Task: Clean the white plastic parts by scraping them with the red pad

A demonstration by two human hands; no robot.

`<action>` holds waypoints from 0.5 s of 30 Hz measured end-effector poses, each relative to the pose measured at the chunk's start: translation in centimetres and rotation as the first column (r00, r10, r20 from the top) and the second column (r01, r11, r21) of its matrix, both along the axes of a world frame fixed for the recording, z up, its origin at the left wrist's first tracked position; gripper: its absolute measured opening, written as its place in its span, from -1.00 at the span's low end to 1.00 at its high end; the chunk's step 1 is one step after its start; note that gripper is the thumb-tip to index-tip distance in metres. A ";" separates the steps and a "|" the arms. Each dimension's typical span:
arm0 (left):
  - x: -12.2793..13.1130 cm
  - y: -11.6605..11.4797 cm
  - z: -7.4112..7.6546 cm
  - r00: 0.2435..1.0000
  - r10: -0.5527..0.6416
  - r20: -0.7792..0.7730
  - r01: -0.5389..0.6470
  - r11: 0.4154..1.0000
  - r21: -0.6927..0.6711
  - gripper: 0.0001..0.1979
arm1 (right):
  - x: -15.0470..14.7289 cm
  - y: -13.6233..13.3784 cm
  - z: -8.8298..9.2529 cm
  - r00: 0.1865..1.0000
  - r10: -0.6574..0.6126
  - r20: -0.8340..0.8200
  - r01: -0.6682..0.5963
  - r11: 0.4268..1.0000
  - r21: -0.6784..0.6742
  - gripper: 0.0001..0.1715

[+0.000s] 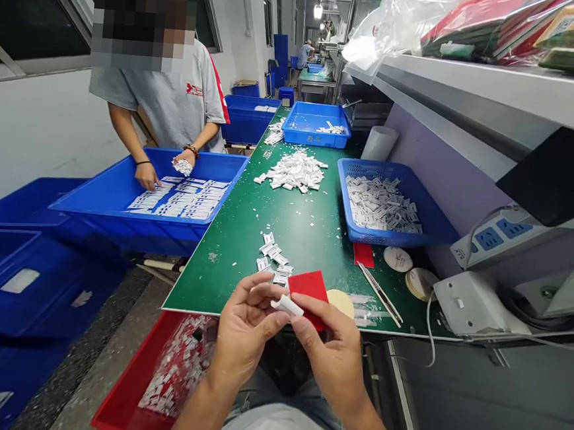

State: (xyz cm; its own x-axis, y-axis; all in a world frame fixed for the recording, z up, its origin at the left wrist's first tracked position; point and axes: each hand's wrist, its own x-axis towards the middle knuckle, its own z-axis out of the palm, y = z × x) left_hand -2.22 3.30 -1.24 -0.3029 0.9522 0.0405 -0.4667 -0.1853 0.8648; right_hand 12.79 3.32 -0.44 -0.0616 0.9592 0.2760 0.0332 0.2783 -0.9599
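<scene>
A small white plastic part [287, 304] is held between my two hands above the front edge of the green table [213, 272]. My left hand [249, 315] pinches its left side, and my right hand [327, 337] grips its right end between thumb and fingers. Just behind my right hand is a red square piece [310, 284]; whether the fingers touch it, I cannot tell. A few loose white parts [273, 252] lie beyond my left hand. At the right of my right hand are a pale yellow disc [340, 303] and metal tweezers [379, 292].
A blue basket [394, 238] of white parts stands at the right, a pile of white parts [298, 171] farther back. At the left, a person [173, 107] handles parts in a blue bin [89, 201]. A red bin [128, 378] sits below the table. A shelf [476, 81] overhangs the right.
</scene>
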 end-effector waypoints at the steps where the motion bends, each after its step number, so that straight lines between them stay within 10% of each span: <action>1: 0.0 0.0 0.2 0.998 -0.020 -0.057 0.021 0.999 0.024 -0.57 | 0.1 0.2 0.2 0.999 0.014 0.030 -0.015 0.998 0.054 -0.78; 5: -0.9 -0.3 0.7 0.889 -0.024 -0.457 0.112 0.980 0.167 -0.80 | 1.5 1.4 1.3 0.980 0.056 0.191 -0.111 0.950 0.292 -0.71; 9: -1.6 -0.5 0.7 0.712 0.236 -0.662 0.071 0.913 0.403 -0.71 | 2.7 1.9 2.4 0.956 -0.025 0.291 -0.076 0.940 0.333 -0.67; 12: -1.4 -0.4 0.0 0.663 0.402 -0.631 -0.068 0.872 0.484 -0.45 | 2.6 1.1 2.6 0.993 -0.120 -0.023 0.121 0.987 0.108 -0.70; 15: -1.4 -0.6 -1.0 0.707 0.425 -0.565 -0.173 0.879 0.445 -0.30 | 2.0 0.8 2.6 0.922 0.249 -0.295 -0.274 0.961 -0.044 -0.64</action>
State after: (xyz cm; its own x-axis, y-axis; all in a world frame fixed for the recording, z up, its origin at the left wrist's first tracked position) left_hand -3.61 2.71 -2.25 -0.3510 0.6989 0.6231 0.2947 -0.5492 0.7820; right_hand 14.78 4.16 2.14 -0.2439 0.9398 0.2395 -0.3071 0.1594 -0.9382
